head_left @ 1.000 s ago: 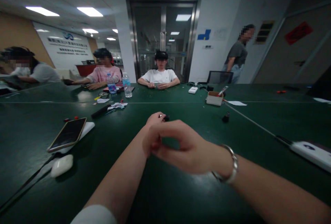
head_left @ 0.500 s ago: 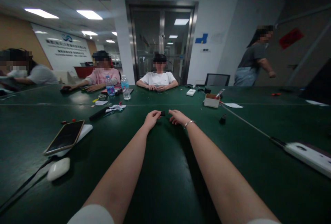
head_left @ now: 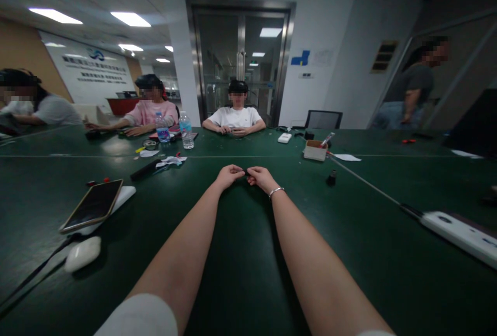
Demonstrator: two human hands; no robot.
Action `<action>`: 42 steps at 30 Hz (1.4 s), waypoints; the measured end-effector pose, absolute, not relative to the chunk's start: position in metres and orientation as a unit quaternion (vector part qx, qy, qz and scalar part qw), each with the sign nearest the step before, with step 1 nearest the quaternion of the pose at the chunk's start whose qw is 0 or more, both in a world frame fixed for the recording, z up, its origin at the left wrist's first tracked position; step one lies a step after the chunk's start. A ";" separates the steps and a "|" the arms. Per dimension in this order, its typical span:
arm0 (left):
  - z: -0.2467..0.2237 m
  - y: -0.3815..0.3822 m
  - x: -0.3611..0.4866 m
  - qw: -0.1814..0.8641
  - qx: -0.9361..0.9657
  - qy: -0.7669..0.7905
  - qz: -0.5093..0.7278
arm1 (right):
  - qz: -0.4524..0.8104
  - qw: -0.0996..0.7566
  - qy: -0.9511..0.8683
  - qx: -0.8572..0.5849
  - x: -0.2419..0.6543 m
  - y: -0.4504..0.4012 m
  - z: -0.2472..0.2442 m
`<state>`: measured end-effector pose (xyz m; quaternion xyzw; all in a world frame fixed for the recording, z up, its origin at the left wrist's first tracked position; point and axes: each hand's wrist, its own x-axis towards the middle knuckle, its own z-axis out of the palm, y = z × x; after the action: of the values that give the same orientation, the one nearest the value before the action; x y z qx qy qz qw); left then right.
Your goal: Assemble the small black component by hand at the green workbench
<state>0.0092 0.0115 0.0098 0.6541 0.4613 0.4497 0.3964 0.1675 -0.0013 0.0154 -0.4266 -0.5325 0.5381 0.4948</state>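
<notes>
Over the middle of the green table (head_left: pixel 240 274), my left hand (head_left: pixel 229 176) pinches a small black object (head_left: pixel 246 172) between thumb and fingers. My right hand (head_left: pixel 261 178), with a silver bangle at its wrist, has its fingertips closed on the other end of the same object. Fingers cover most of the object, so its shape is hard to make out. Off to the right of my hands, a small dark item (head_left: pixel 331 177) stands on the table.
At left lie a phone (head_left: pixel 94 205) on a white item, a white case (head_left: pixel 83 254) and crumpled paper (head_left: pixel 171 161). Two bottles (head_left: pixel 187 131) stand further back. A small box (head_left: pixel 315 151) and a power strip (head_left: pixel 458 232) are at right. People sit across the table; one walks at right.
My right hand has moved left and closed on the black object beside my left hand. The walking person has moved further right. The view has shifted slightly.
</notes>
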 end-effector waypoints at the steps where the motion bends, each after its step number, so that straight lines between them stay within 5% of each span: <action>1: 0.009 0.013 0.009 0.401 0.654 0.464 0.443 | 0.540 0.494 -0.532 -0.426 0.169 -0.002 0.015; 22: 0.005 0.002 0.004 0.383 0.665 0.467 0.439 | 0.566 0.483 -0.554 -0.374 0.174 0.000 0.007; 31: 0.020 -0.015 0.001 0.207 0.713 0.582 0.333 | 0.591 0.466 -0.563 -0.342 0.175 -0.009 0.015; 42: 0.027 -0.027 0.006 0.173 0.710 0.619 0.288 | 0.620 0.469 -0.528 -0.341 0.176 -0.015 0.021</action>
<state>0.0055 -0.0265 0.0269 0.7097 0.6193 0.2881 0.1726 0.1760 -0.0146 0.0211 -0.3407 -0.5284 0.6201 0.4692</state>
